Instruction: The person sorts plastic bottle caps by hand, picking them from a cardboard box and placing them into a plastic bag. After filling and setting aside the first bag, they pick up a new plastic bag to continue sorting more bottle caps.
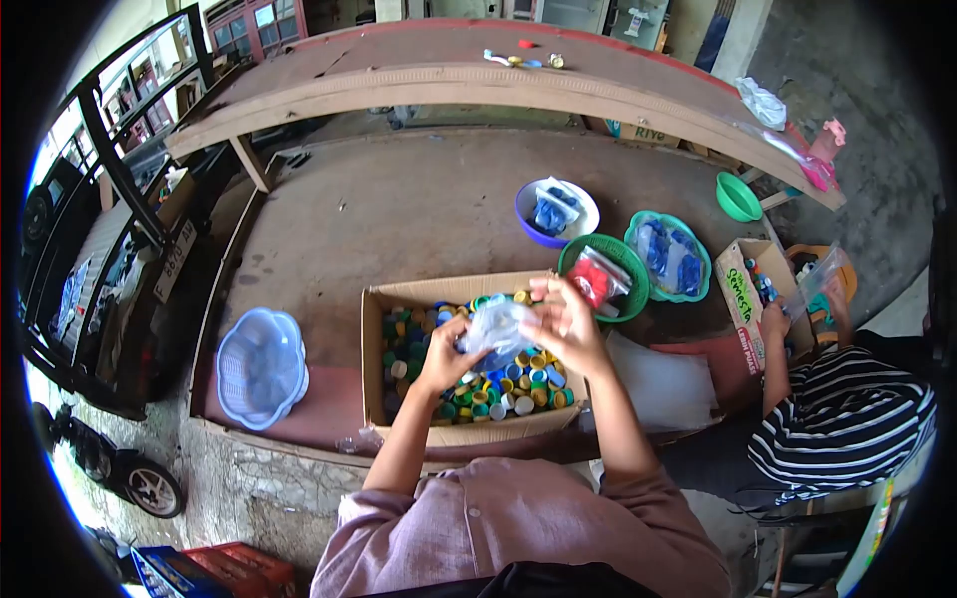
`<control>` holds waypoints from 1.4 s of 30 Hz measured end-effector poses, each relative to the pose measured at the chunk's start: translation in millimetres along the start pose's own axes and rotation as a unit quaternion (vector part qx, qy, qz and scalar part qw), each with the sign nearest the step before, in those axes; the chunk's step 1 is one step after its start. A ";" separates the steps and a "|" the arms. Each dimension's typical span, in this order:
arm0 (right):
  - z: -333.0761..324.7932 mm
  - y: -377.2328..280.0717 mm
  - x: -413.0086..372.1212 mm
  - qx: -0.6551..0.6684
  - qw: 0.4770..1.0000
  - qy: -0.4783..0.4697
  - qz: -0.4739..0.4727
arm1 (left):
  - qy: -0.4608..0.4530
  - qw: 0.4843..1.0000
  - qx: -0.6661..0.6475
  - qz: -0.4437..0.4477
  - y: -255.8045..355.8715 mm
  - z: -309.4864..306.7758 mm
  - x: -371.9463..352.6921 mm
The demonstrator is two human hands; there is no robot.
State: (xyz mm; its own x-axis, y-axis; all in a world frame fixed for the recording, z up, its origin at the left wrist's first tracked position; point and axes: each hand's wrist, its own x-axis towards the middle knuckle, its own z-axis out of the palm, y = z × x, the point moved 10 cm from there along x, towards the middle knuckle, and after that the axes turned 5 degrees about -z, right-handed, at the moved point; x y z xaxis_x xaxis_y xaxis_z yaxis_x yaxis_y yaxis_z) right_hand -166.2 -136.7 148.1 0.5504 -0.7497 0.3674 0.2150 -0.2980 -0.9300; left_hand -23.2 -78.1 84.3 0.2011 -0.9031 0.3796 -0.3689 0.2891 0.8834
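A clear plastic bag hangs over the open cardboard box, bunched up and partly see-through. My left hand is closed on the bag's left side. On the other side my right hand has its fingers apart and curved, with the lower fingers against or very near the bag's edge. Under both hands, the box holds many bottle caps in yellow, green, blue and white. Whether any caps are inside the bag cannot be made out.
A pale blue basin stands left of the box. To the right are a green basket with red packs, a purple-rimmed bowl, a turquoise basket and plastic sheets. A co-worker in stripes handles another box.
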 end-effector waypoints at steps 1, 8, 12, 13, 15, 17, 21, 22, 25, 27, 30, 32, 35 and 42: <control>-0.1 6.1 -6.7 0.010 1.000 -0.004 0.016 | -0.006 1.000 0.027 0.009 1.7 -0.3 -2.8; -33.0 -18.9 -28.7 -0.116 0.989 0.083 -0.047 | -0.070 0.981 0.165 0.071 -7.3 12.9 -16.0; -34.6 -50.7 -34.2 -0.332 0.934 0.086 -0.096 | -0.079 0.966 0.240 0.060 -5.7 11.6 -16.0; -19.4 -67.8 -37.1 -0.457 0.875 0.081 -0.135 | -0.078 0.966 0.239 0.063 -4.0 10.4 -17.0; 36.6 -69.3 -46.2 -0.545 0.813 -0.061 -0.194 | -0.103 0.961 0.257 0.003 -5.4 11.1 -19.5; 67.2 -46.0 -57.5 -0.575 0.764 -0.143 -0.253 | -0.157 0.958 0.242 0.005 12.6 22.6 -19.7; 40.9 -15.7 -49.2 -0.424 0.872 -0.205 -0.130 | -0.181 0.953 0.243 -0.011 24.3 26.3 -26.2; 39.8 -19.6 -50.0 -0.424 0.872 -0.206 -0.130 | -0.189 0.954 0.231 -0.008 24.5 28.1 -29.6; 40.1 -23.3 -51.9 -0.299 0.924 -0.210 -0.114 | -0.210 0.948 0.235 0.035 29.7 32.8 -35.8; 33.8 -28.2 -51.7 -0.194 0.954 -0.194 -0.124 | -0.219 0.949 0.228 0.013 24.0 33.0 -38.1; -1.1 -43.1 -48.1 -0.041 0.985 -0.086 -0.146 | -0.197 0.954 0.227 0.015 17.9 25.5 -41.4; -52.0 -56.1 -53.6 0.030 0.983 0.073 -0.164 | -0.223 0.927 0.301 -0.013 -2.4 21.6 -48.7; -12.5 -107.4 -44.4 -0.244 0.932 -0.023 -0.267 | -0.181 0.955 0.233 0.006 24.7 14.2 -41.5; 55.5 -39.9 -52.2 -0.364 0.879 -0.255 -0.171 | -0.244 0.943 0.225 0.039 48.2 36.2 -39.5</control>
State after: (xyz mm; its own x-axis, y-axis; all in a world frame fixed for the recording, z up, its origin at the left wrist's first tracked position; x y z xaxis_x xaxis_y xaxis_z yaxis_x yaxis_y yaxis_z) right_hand -158.7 -52.9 165.8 0.8842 -0.2359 0.4033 -0.0337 -0.8931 -0.4486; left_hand -81.7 -39.9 101.9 -0.2427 -0.9550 0.1703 -0.7343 0.2956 0.6111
